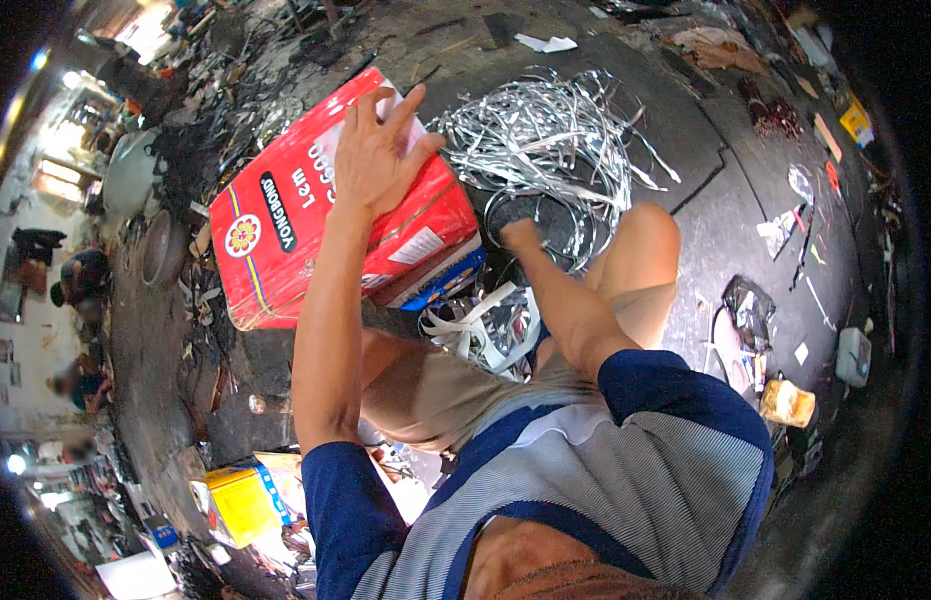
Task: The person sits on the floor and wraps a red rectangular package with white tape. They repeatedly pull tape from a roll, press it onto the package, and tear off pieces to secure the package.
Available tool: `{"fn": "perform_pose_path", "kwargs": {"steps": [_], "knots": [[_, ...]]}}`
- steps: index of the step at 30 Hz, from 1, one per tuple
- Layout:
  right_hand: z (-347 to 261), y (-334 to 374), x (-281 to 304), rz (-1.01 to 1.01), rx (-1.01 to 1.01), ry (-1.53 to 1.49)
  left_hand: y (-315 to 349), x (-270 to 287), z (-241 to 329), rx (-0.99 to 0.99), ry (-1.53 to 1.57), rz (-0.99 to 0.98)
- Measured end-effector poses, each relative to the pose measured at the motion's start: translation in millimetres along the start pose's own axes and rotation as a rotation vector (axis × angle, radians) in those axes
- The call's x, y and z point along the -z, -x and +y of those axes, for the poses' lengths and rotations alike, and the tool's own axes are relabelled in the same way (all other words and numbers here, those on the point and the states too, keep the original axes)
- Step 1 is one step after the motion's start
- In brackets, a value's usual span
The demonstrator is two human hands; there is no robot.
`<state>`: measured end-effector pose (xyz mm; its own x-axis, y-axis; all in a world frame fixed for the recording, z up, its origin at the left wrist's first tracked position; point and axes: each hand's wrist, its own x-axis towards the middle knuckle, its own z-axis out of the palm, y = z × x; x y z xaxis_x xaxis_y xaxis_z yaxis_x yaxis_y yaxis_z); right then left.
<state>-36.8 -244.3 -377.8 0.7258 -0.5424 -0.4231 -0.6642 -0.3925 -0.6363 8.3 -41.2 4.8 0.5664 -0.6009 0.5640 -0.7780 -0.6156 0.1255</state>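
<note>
At the far left, two people (83,275) in dark clothing sit near a pale wall; they are too small and distorted to tell more. Right of them, a large, rounded, pale grey vessel (131,172) stands on the dark, littered floor (135,350), with a grey ring-shaped object (163,250) just beside it. Lower down, near the left sleeve, lies a bright yellow box with a blue-and-white band (243,502).

Next comes a big, glossy red rectangular carton with a yellow-and-blue stripe and a flower emblem (275,255), tilted in front of the person. The left hand (375,165) rests palm down on its upper face, fingers and thumb spread apart, touching but not gripping. A smaller blue printed surface (447,283) shows just under the carton's near edge, and flat white strips (497,328) lie loose between it and the person's legs.

Further right, the right hand (513,226) reaches down to the near edge of a tangled heap of shiny silver strips (555,140); its fingers are dark and hard to make out, so whether they grip anything cannot be told. The heap lies beside the carton, beyond the bent right knee.

On the right, a crumpled black plastic bag (750,308), a yellowish block-shaped object (788,403) and a white rounded container (853,357) lie on the floor.
</note>
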Motion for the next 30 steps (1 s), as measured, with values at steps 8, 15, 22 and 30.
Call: {"fn": "perform_pose_path", "kwargs": {"steps": [8,15,22,30], "knots": [[102,172,-101,-0.776,0.531,0.902,74,7,94,-0.07,0.33,0.229],[-40,208,63,-0.77,0.988,0.755,210,-58,112,0.569,0.749,-0.22],[-119,248,238,-0.226,1.112,0.527,207,-53,135,0.808,1.022,-0.26],[-175,251,318,0.147,1.353,-0.045,234,-37,125,0.484,0.762,-0.369]]}}
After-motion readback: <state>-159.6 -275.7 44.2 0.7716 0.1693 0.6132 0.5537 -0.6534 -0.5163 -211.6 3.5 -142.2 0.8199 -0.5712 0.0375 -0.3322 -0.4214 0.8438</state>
